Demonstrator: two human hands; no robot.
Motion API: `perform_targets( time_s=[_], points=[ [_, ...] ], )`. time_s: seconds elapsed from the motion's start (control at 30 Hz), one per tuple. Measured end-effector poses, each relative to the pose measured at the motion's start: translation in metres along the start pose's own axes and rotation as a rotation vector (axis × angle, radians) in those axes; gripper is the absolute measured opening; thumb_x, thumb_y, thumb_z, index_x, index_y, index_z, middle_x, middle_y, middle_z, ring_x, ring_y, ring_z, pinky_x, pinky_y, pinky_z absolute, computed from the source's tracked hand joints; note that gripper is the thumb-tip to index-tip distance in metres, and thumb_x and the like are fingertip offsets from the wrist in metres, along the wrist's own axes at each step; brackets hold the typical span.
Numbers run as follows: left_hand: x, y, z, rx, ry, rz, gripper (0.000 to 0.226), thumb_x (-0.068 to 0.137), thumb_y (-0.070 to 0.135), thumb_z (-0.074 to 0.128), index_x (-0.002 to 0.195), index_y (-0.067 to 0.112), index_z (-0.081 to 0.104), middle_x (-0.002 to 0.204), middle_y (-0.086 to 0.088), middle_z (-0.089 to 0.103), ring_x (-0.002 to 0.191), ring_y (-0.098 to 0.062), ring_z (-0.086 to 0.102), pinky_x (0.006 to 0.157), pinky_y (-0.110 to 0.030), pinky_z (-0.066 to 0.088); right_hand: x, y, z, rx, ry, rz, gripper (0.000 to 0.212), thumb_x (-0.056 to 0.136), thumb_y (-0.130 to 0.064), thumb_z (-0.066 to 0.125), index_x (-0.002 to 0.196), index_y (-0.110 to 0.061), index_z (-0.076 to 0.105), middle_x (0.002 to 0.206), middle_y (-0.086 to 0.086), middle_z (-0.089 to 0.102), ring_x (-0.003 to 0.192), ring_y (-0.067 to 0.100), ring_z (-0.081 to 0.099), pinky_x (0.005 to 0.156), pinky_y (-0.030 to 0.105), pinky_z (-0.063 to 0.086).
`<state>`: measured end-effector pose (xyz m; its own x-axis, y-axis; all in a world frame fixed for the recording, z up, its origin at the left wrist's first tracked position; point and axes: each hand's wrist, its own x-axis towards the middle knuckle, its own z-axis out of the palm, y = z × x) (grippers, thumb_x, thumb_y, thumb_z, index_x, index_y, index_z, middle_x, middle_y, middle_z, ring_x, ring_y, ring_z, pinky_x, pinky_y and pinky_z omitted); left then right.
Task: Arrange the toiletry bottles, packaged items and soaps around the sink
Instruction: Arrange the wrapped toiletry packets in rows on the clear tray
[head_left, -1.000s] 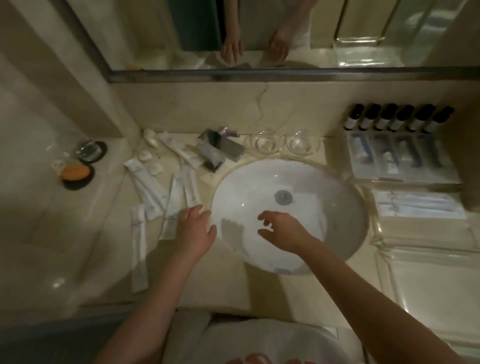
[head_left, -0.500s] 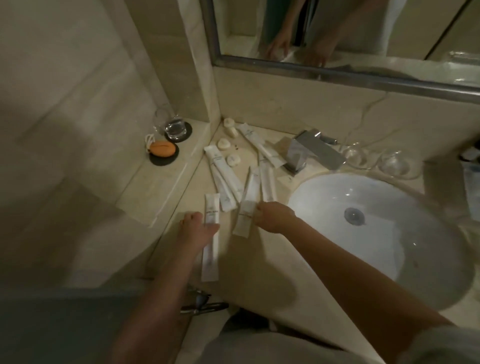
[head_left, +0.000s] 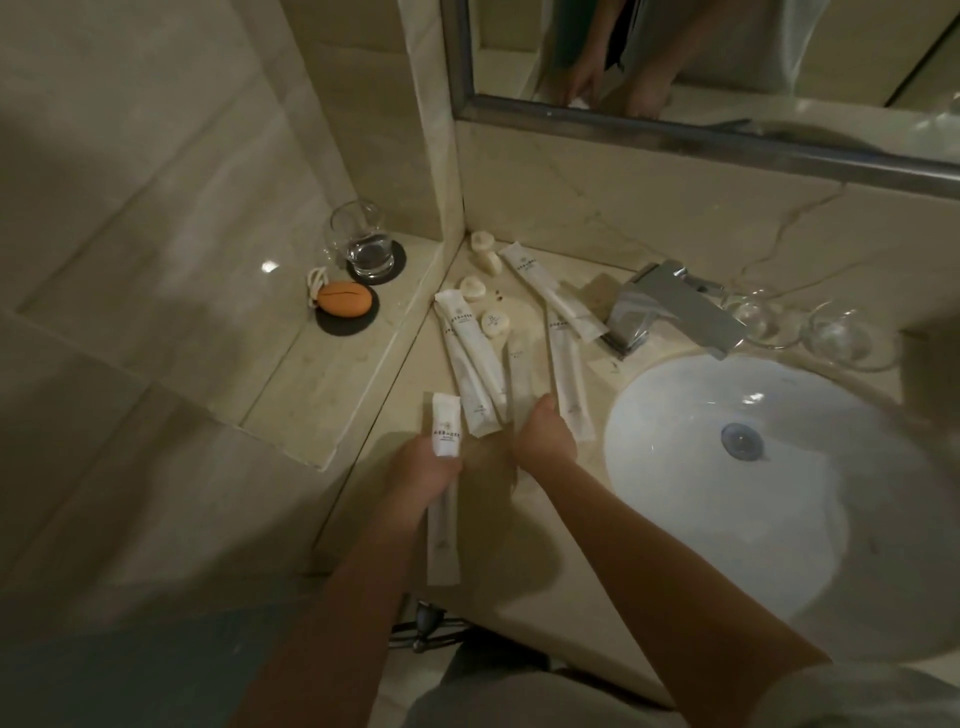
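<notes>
Sachets (head_left: 566, 364), white, long, printed: six counted on counter (head_left: 493, 545). Nearest sachet (head_left: 445, 421) clamped in left grip (head_left: 423, 467); blurred sachet (head_left: 517, 374) touched by right grip (head_left: 543, 439), closure not discernible. Round soaps (head_left: 496, 323): four, beyond both grips.

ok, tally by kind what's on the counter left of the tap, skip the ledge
Long white packets: 6, one gripped by the left hand
Small round soaps: 4
Total: 10
</notes>
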<state>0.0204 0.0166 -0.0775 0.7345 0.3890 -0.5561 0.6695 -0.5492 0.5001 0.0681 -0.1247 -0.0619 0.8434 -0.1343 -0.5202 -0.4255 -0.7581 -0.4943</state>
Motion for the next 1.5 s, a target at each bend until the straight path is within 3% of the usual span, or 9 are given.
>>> perform_targets(
  time_s=[0.1, 0.23, 0.43, 0.73, 1.07, 1.13, 1.23, 1.4, 1.5],
  points=[
    [-0.002, 0.001, -0.003, -0.07, 0.045, 0.014, 0.033, 0.079, 0.02, 0.065, 0.11, 0.011, 0.058, 0.102, -0.009, 0.064, 0.083, -0.023, 0.06, 0.07, -0.032, 0.048, 0.005, 0.01, -0.011, 0.003, -0.092, -0.054, 0.037, 0.089, -0.028, 0.058, 0.117, -0.006, 0.05, 0.111, 0.01, 0.06, 0.102, 0.027, 0.06, 0.075, 0.03, 0.046],
    [-0.014, 0.009, -0.006, -0.222, 0.091, 0.006, 0.028, 0.083, 0.014, 0.058, 0.109, 0.007, 0.054, 0.102, -0.016, 0.064, 0.079, -0.026, 0.063, 0.06, -0.029, 0.046, 0.002, 0.022, -0.033, 0.244, -0.175, -0.118, 0.019, 0.082, -0.024, 0.065, 0.074, -0.01, 0.056, 0.077, 0.006, 0.055, 0.081, 0.025, 0.055, 0.067, 0.033, 0.043],
    [-0.055, 0.058, -0.001, -0.334, 0.075, 0.202, 0.009, 0.088, 0.01, 0.051, 0.097, 0.006, 0.053, 0.092, -0.011, 0.063, 0.063, -0.011, 0.054, 0.05, -0.018, 0.037, -0.032, 0.06, -0.095, 0.526, -0.337, -0.243, 0.009, 0.084, -0.022, 0.068, 0.09, -0.016, 0.066, 0.083, 0.005, 0.068, 0.073, 0.019, 0.064, 0.07, 0.031, 0.053],
    [-0.145, 0.151, 0.07, -0.681, -0.305, 0.336, 0.02, 0.086, 0.013, 0.061, 0.104, 0.022, 0.062, 0.061, 0.005, 0.049, 0.051, -0.007, 0.043, 0.048, -0.015, 0.04, -0.084, 0.169, -0.168, 0.739, -0.152, -0.245, 0.018, 0.084, -0.01, 0.065, 0.099, 0.0, 0.063, 0.076, 0.005, 0.063, 0.07, 0.017, 0.061, 0.067, 0.027, 0.05],
    [-0.212, 0.229, 0.172, -0.463, -0.442, 0.406, 0.009, 0.08, 0.02, 0.069, 0.074, 0.019, 0.062, 0.057, 0.005, 0.054, 0.051, -0.006, 0.052, 0.052, -0.018, 0.042, -0.105, 0.275, -0.223, 0.645, 0.089, -0.246, 0.019, 0.083, -0.013, 0.068, 0.084, -0.031, 0.066, 0.084, -0.005, 0.069, 0.079, 0.015, 0.067, 0.074, 0.029, 0.055],
    [-0.22, 0.243, 0.186, -0.371, -0.453, 0.504, 0.006, 0.081, 0.02, 0.07, 0.08, 0.015, 0.065, 0.061, 0.007, 0.059, 0.052, 0.0, 0.056, 0.048, -0.012, 0.042, -0.108, 0.295, -0.249, 0.694, 0.179, -0.211, 0.017, 0.084, -0.012, 0.067, 0.087, -0.028, 0.061, 0.082, -0.001, 0.062, 0.074, 0.012, 0.06, 0.066, 0.018, 0.048],
    [-0.234, 0.265, 0.211, -0.191, -0.465, 0.607, 0.011, 0.08, 0.019, 0.071, 0.084, 0.011, 0.066, 0.076, -0.002, 0.065, 0.07, -0.015, 0.061, 0.056, -0.021, 0.045, -0.116, 0.323, -0.292, 0.814, 0.365, -0.2, 0.015, 0.086, -0.016, 0.064, 0.101, -0.02, 0.062, 0.089, 0.004, 0.06, 0.073, 0.011, 0.057, 0.058, 0.008, 0.043],
    [-0.26, 0.291, 0.256, 0.056, -0.53, 0.74, 0.016, 0.078, 0.019, 0.072, 0.07, 0.016, 0.058, 0.07, 0.001, 0.059, 0.069, -0.018, 0.057, 0.05, -0.016, 0.041, -0.118, 0.352, -0.329, 0.788, 0.431, -0.251, 0.011, 0.083, -0.018, 0.069, 0.093, -0.015, 0.066, 0.083, 0.003, 0.065, 0.072, 0.013, 0.059, 0.067, 0.028, 0.05],
    [-0.277, 0.301, 0.276, 0.122, -0.553, 0.778, 0.011, 0.08, 0.019, 0.071, 0.078, 0.016, 0.06, 0.069, 0.004, 0.059, 0.066, -0.015, 0.057, 0.047, -0.011, 0.04, -0.119, 0.371, -0.335, 0.82, 0.505, -0.229, 0.008, 0.085, -0.01, 0.065, 0.078, -0.007, 0.062, 0.067, 0.004, 0.059, 0.054, 0.005, 0.055, 0.053, 0.017, 0.044]
  ],
)
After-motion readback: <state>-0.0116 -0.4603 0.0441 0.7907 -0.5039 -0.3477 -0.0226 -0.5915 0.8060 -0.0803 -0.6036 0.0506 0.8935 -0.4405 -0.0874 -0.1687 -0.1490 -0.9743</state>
